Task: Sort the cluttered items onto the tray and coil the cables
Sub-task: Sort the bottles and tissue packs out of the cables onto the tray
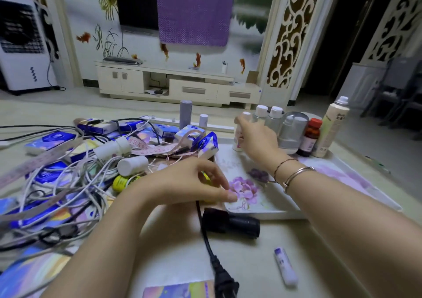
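Several bottles (294, 131) are already standing along the tray's (342, 176) far edge, where the right hand (255, 137) is grasping a small white one (238, 137). Left of the tray, cables (75, 183) are lying tangled, uncoiled; the left hand (194, 181) is hovering there, fingers loose, holding nothing.

Soft, even indoor light falls on the tray (342, 183), with only faint shadows beneath the arms and no hard glare. Beyond the tray the doorway (338, 41) on the right is dark. The wide lens bends the edges — the wall panels lean. Mild motion blur softens the right hand (258, 137) and the far wall.
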`<state>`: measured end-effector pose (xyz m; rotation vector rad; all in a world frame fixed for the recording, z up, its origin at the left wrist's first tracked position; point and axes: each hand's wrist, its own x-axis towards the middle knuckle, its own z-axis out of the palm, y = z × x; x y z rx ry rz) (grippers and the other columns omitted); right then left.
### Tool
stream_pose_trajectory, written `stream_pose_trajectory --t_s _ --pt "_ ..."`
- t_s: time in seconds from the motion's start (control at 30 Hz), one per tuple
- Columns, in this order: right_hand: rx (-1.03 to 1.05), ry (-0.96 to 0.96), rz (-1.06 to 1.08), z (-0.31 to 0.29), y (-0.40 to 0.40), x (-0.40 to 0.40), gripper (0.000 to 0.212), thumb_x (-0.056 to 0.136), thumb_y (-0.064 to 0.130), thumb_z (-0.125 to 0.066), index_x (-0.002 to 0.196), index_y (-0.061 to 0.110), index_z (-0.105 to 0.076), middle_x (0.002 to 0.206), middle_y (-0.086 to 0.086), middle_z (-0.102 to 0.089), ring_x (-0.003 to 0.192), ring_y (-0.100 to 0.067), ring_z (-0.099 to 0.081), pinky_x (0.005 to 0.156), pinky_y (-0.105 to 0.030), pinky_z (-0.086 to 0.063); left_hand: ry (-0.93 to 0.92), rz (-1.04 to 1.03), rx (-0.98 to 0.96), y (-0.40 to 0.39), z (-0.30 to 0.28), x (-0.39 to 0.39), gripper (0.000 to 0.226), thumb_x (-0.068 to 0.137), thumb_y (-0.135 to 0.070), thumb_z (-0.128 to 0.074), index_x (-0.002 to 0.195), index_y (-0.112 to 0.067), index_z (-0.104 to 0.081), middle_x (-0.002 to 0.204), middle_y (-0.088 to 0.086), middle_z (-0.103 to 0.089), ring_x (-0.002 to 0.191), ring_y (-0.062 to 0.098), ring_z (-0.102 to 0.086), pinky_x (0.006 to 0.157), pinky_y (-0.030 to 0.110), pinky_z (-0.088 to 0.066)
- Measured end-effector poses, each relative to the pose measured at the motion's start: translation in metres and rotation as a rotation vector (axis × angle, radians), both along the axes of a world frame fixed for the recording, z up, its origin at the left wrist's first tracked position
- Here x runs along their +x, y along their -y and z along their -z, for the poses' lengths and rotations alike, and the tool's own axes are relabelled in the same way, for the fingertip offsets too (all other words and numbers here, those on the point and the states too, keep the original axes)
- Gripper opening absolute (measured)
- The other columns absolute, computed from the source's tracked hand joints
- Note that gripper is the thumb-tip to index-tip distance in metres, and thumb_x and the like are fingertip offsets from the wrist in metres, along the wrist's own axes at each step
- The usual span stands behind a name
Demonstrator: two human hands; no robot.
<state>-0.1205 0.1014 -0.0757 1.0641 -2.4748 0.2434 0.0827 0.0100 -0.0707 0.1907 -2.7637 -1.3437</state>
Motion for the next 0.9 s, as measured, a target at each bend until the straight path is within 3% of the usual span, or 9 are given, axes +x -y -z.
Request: stream_pose_trajectory --t_s 0.17,0.33,0.47,0.53,0.57,0.63,0.7,0.77,0.9 --pt "0.023 0.026 -0.020 -0.001 0.002 0.001 0.046 0.085 -0.006 -0.045 0.126 0.015 -0.038 0.100 -0.012 -0.062 0.084 -0.037 -0.061 0.062 -0.041 -0.049 0.141 0.174 -0.165 -0.009 -0.003 0.009 0.041 0.065 -0.033 -0.086 0.101 -0.028 -0.067 0.099 -0.010 -0.059 0.084 0.002 -0.054 0.077 0.014 -0.044" --pt "-0.018 0.044 -0.073 0.001 0.000 0.005 0.043 0.089 0.007 -0.048 0.129 0.019 -0.037 0.094 -0.007 -0.065 0.076 -0.034 -0.062 0.065 -0.042 -0.053 0.143 0.223 -0.177 -0.006 -0.001 0.009 0.035 0.069 -0.032 -0.083 0.101 -0.035 -0.070 0.082 -0.010 -0.057 0.072 0.002 -0.052 0.065 0.015 -0.040" --pt "-0.271 0.346 -0.198 -0.009 -0.019 0.026 0.011 0.094 0.020 -0.047 0.103 0.018 -0.052 0.077 -0.001 -0.071 0.049 -0.018 -0.065 0.056 -0.034 -0.051 0.078 0.210 -0.118 0.000 -0.005 0.012 0.026 0.073 -0.032 -0.081 0.098 -0.036 -0.073 0.094 0.001 -0.067 0.090 0.019 -0.062 0.080 0.029 -0.049" --pt "-0.476 0.594 -0.280 -0.015 -0.029 0.040 0.011 0.095 0.022 -0.050 0.098 0.014 -0.056 0.072 -0.004 -0.071 0.045 -0.021 -0.065 0.052 -0.035 -0.048 -0.016 0.155 0.093 0.006 -0.008 0.014 0.022 0.076 -0.022 -0.079 0.097 -0.026 -0.074 0.085 -0.003 -0.071 0.078 0.016 -0.067 0.073 0.024 -0.052" --pt "-0.545 0.677 -0.300 -0.019 -0.033 0.046 0.014 0.096 0.026 -0.050 0.097 0.014 -0.057 0.072 -0.006 -0.072 0.048 -0.023 -0.066 0.047 -0.032 -0.045 -0.076 0.098 0.197 0.009 -0.009 0.014 0.021 0.076 -0.017 -0.079 0.096 -0.022 -0.073 0.082 -0.007 -0.072 0.073 0.011 -0.068 0.070 0.019 -0.051" --pt "-0.593 0.790 -0.324 -0.028 -0.038 0.059 0.021 0.098 0.031 -0.048 0.098 0.013 -0.059 0.080 -0.008 -0.073 0.061 -0.022 -0.068 0.047 -0.025 -0.040 -0.234 -0.068 0.303 0.017 -0.008 0.010 0.026 0.071 -0.020 -0.082 0.095 -0.024 -0.073 0.093 -0.008 -0.073 0.088 0.008 -0.068 0.082 0.023 -0.052" --pt "-0.535 0.876 -0.377 -0.033 -0.042 0.067 0.027 0.099 0.033 -0.045 0.105 0.012 -0.062 0.093 -0.006 -0.072 0.082 -0.018 -0.068 0.064 -0.028 -0.046 -0.350 -0.230 0.368 0.019 -0.006 0.007 0.035 0.068 -0.020 -0.085 0.099 -0.026 -0.070 0.100 -0.004 -0.072 0.097 0.011 -0.067 0.087 0.025 -0.052" --pt "-0.447 0.947 -0.479 -0.033 -0.045 0.072 0.025 0.097 0.029 -0.050 0.111 0.012 -0.062 0.103 -0.002 -0.072 0.099 -0.013 -0.066 0.082 -0.028 -0.047 -0.431 -0.325 0.447 0.015 -0.005 0.003 0.043 0.070 -0.011 -0.082 0.107 -0.024 -0.066 0.101 0.000 -0.071 0.092 0.014 -0.069 0.072 0.018 -0.053" --pt "-0.359 0.983 -0.581 -0.021 -0.040 0.075 0.026 0.088 0.012 -0.067 0.112 0.021 -0.060 0.103 0.000 -0.073 0.103 -0.008 -0.065 0.090 -0.031 -0.051 -0.545 -0.386 0.526 0.009 0.000 -0.008 0.046 0.070 -0.001 -0.080 0.110 -0.015 -0.063 0.101 0.003 -0.069 0.079 0.008 -0.070 0.058 0.012 -0.049"
